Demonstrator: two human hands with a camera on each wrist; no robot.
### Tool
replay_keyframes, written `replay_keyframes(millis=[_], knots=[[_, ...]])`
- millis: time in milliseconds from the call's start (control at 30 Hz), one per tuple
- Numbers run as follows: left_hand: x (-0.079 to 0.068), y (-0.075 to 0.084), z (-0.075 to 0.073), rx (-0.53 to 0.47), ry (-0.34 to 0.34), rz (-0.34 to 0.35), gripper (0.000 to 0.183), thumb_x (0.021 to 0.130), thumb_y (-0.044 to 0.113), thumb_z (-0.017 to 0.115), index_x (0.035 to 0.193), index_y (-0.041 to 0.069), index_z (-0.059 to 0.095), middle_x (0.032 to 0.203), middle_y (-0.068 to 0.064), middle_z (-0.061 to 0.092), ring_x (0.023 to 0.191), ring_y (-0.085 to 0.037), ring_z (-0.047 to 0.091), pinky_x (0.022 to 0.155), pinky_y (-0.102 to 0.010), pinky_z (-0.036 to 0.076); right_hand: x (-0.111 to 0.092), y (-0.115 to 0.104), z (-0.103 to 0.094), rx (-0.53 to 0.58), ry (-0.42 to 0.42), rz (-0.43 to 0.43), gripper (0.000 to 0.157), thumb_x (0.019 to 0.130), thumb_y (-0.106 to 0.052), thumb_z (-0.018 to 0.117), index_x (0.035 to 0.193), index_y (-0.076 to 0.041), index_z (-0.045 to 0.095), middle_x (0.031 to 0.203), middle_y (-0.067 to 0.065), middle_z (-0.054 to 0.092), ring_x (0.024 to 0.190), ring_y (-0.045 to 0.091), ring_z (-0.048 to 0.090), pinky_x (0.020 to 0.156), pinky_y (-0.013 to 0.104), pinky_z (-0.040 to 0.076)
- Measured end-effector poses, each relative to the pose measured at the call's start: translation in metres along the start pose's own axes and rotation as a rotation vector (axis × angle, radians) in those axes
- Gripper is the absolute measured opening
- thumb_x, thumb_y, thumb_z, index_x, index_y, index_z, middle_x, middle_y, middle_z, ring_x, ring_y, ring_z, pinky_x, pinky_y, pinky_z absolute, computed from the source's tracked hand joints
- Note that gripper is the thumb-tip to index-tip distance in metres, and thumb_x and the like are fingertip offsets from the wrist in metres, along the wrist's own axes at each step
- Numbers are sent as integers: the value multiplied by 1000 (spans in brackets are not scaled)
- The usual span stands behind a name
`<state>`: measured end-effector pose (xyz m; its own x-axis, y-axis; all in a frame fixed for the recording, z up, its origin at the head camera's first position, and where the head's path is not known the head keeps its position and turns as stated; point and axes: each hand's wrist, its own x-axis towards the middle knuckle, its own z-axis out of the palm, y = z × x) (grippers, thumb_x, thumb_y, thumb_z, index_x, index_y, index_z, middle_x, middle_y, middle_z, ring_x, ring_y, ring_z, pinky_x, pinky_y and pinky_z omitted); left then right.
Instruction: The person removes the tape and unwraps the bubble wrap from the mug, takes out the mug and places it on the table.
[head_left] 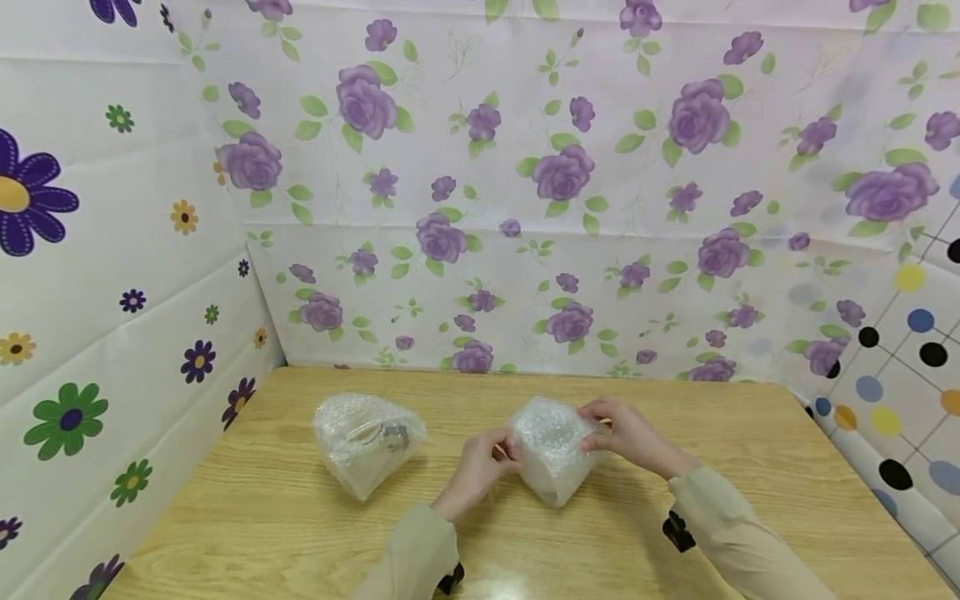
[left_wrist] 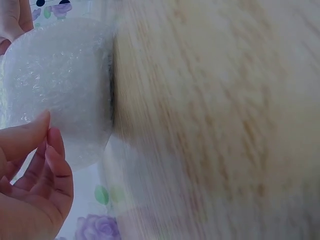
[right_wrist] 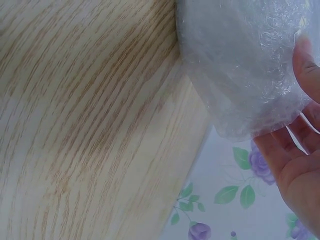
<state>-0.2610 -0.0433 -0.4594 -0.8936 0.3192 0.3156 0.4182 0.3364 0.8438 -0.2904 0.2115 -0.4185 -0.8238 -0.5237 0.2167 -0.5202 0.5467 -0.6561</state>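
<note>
A bubble-wrapped bundle (head_left: 553,458) sits on the wooden table between my two hands; what is inside is hidden. At its left side my left hand (head_left: 483,468) pinches the wrap, thumb and index fingertips together in the left wrist view, against the cloudy bubble wrap (left_wrist: 60,75). From the right, my right hand (head_left: 626,433) grips the far upper side. In the right wrist view the right thumb (right_wrist: 306,70) lies on the near face of the wrap (right_wrist: 240,65) and the other fingers reach behind its edge.
A second bubble-wrapped bundle (head_left: 360,442) lies to the left on the wooden table (head_left: 247,533), with a small greyish thing showing through the plastic. Floral sheets (head_left: 465,167) hang behind the table and at the left; a dotted sheet (head_left: 911,400) is at the right.
</note>
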Motion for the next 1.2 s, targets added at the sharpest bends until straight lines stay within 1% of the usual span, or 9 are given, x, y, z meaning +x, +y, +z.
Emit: replay_keyframes(millis=[100,200,467,633,700,800,867,1033,1200], knots=[[-1,-1,-1,-8,3,0,19,71,-8,72,71,1,55,73,-6,58,67,-32,58,56,-23,47,0,1,0,-5,1,-14,52,76,-27,71,116,3,57,109,8,56,101,28,51,80,38,46],[0,-2,-1,-12,4,-16,18,71,-7,72,70,2,56,73,-5,59,68,-33,59,56,-24,47,0,2,1,0,4,-20,52,76,-27,71,116,3,57,109,7,56,101,27,52,80,38,46],[1,-5,2,18,-8,-15,15,73,-4,71,70,3,58,68,-2,58,62,-15,55,53,-24,46,-1,2,1,10,2,-17,50,76,-25,71,116,2,57,110,8,56,102,28,51,81,40,45],[0,-4,6,-12,-5,-10,14,74,-9,68,70,-1,56,65,-6,56,55,-24,55,47,-27,47,-1,-1,1,-1,9,-7,49,76,-24,71,115,2,58,109,8,56,102,28,51,81,40,46],[0,-3,8,-38,3,-12,15,74,-12,67,71,-3,56,64,-8,55,54,-30,55,45,-26,47,-1,-2,1,-6,12,-5,49,76,-24,71,115,2,58,109,8,56,102,28,51,81,40,46],[0,-3,11,-57,22,-26,15,73,-15,66,70,-5,55,62,-9,54,54,-33,55,43,-22,45,-1,-3,1,-6,17,-3,48,76,-23,71,114,3,58,109,9,56,102,29,51,82,40,45],[-1,-2,12,-59,34,-25,16,72,-15,66,70,-5,55,62,-8,54,53,-30,54,43,-21,44,-2,-4,1,-4,18,-2,48,76,-23,71,114,3,58,109,9,56,102,29,51,82,40,45],[-3,-2,11,18,71,-2,16,71,-9,70,70,1,57,69,-5,56,60,-17,53,51,-22,45,-2,-4,1,-3,18,-4,48,76,-23,71,114,3,58,109,10,56,102,29,51,82,40,45],[-4,-2,6,50,59,-5,15,71,-2,73,71,5,60,72,-3,59,64,-13,54,56,-24,47,-2,-4,1,-3,20,-6,49,76,-23,71,115,4,57,109,10,56,102,29,51,81,41,45]])
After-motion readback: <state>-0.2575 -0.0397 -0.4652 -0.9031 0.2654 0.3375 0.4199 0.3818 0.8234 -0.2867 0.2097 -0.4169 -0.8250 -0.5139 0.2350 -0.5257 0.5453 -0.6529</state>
